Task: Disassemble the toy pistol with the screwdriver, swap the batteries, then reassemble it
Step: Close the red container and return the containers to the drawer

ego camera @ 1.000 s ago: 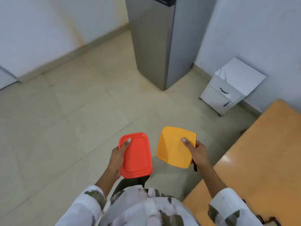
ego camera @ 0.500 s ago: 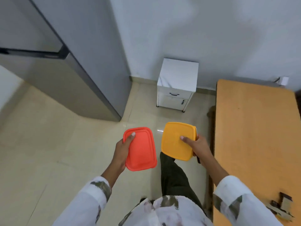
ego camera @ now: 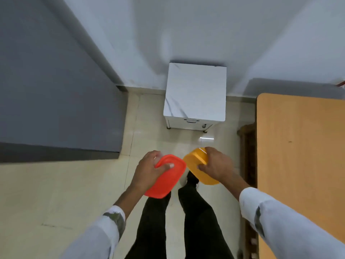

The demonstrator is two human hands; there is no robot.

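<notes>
The tiled floor (ego camera: 56,193) carries a white cabinet (ego camera: 195,92) and a grey fridge (ego camera: 56,90); the wooden bench (ego camera: 298,146) stands at the right.

Both arms reached out in front. The left hand (ego camera: 147,171) gripped a red box (ego camera: 168,182) from the side. The right hand (ego camera: 218,166) gripped a yellow box (ego camera: 193,158) from above.

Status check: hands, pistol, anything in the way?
Left hand grips red-lidded container. Right hand grips yellow container. Toy pistol, screwdriver not in view. White cabinet ahead, table at right.
</notes>
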